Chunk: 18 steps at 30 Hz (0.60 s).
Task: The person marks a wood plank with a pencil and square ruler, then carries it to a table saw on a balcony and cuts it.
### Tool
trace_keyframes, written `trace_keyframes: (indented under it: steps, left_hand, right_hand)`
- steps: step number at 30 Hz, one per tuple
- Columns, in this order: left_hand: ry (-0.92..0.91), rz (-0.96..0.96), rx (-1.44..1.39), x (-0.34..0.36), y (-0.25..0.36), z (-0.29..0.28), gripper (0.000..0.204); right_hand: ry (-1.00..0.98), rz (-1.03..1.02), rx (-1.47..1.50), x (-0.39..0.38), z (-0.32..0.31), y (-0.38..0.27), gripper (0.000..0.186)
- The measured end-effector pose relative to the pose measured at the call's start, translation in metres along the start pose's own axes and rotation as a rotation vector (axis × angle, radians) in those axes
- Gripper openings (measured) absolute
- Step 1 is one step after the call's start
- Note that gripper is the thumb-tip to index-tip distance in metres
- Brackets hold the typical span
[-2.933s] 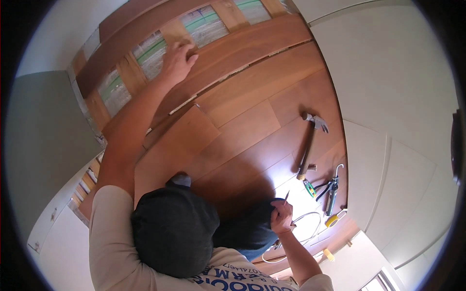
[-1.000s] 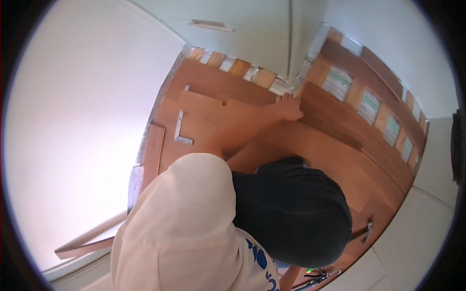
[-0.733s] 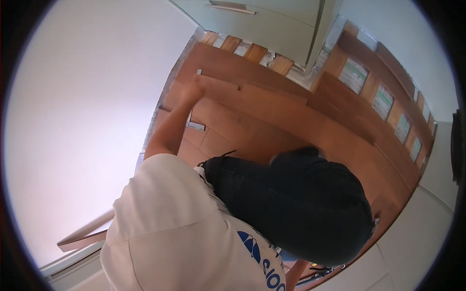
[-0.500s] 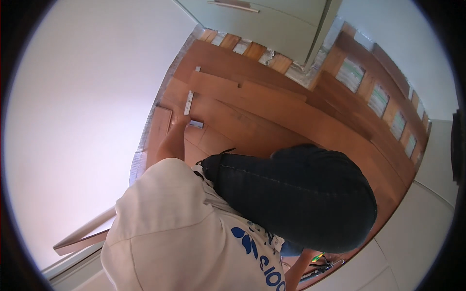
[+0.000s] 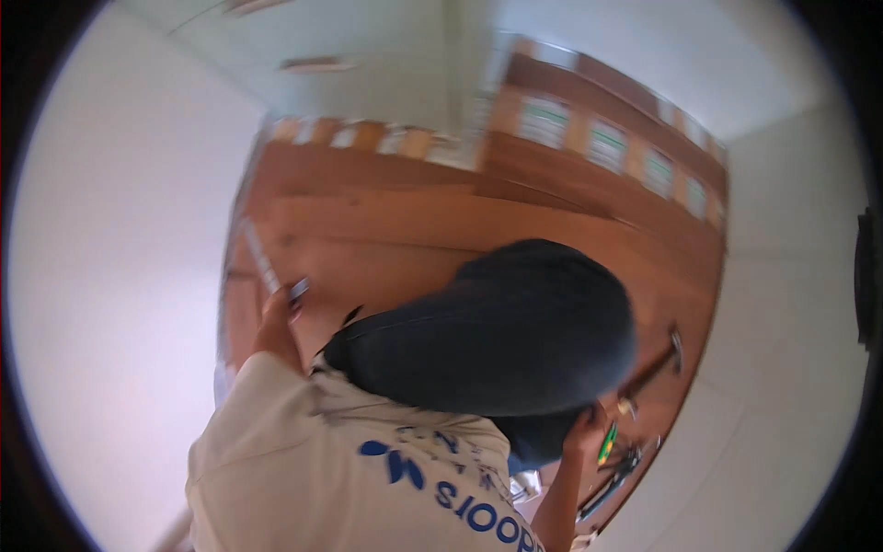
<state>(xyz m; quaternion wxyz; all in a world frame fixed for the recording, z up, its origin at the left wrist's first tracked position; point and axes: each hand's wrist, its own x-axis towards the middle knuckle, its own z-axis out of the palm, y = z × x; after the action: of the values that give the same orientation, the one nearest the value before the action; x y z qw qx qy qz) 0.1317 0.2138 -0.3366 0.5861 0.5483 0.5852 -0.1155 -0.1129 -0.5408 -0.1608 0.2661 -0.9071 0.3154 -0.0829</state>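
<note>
the left hand (image 5: 279,304) is closed around a metal square (image 5: 260,255), near the corner of it; the picture is somewhat blurred there, but the fingers seem to be wrapped on the metal. from this grip the long arm of the square runs forward and a little to the left, and the short arm shows just to the right of the fingers. under the grip and ahead of it spreads the brown wooden floor (image 5: 395,216). to the left of the grip, beyond the floor edge, stands a white panel (image 5: 138,239). well ahead of the grip there is a row of bare wooden strips (image 5: 368,136) with silver gaps between them, below a pale cabinet (image 5: 386,83). farther to the right of these, the floor has openings (image 5: 607,145) with green lines inside.

to the right of the grip is the bent leg (image 5: 487,331) in dark trousers, and behind this leg is the right hand (image 5: 586,432). i cannot tell if its fingers are apart or together, nor if they hold something. just to the right of this hand lies a green tool (image 5: 607,443); ahead and to the right lies a hammer (image 5: 651,370), and behind the green tool a dark caulking gun (image 5: 618,483).
</note>
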Motion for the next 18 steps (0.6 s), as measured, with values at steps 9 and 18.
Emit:
trace_keyframes:
  steps: [9, 18]
  left_hand:
    - [-0.06, -0.03, -0.364, -0.013, -0.001, -0.002, 0.015]
    - [0.019, 0.154, -0.137, -0.023, 0.052, 0.068, 0.026]
  right_hand:
    - [0.133, 0.012, 0.007, 0.001, -0.01, -0.003, 0.02]
    - [0.153, 0.101, 0.036, 0.003, -0.005, -0.007, 0.017]
